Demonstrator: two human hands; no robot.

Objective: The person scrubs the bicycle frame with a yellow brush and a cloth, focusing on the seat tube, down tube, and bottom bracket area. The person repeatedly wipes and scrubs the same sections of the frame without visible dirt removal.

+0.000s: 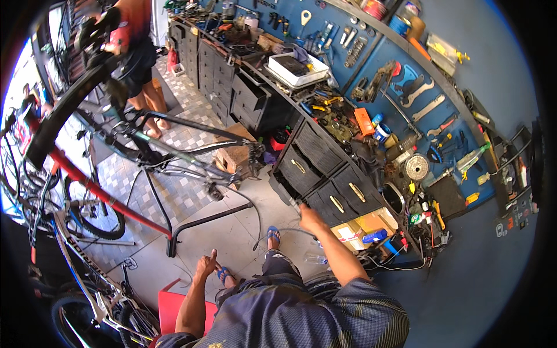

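My right hand (311, 220) reaches out to the black drawer cabinet (318, 139), its fingers closed at the front of a pulled-out lower drawer (283, 187). The fingertips are partly hidden, and the drawer's inside looks dark. Pale handles show on the neighbouring drawers. Low on the left, my left hand (206, 264) hangs in the air with its thumb apart and fingers loosely bent. Nothing shows in it. A bicycle frame (174, 152) is held up on a stand (212, 223) ahead of me.
A cluttered workbench (342, 119) runs along the right, with a white tray (297, 71) and wall tools above. Several bicycles (93, 203) crowd the left. A red seat (171, 307) is beside my leg, and a plastic bottle (315, 258) lies by my foot. Another person (139, 87) stands far left.
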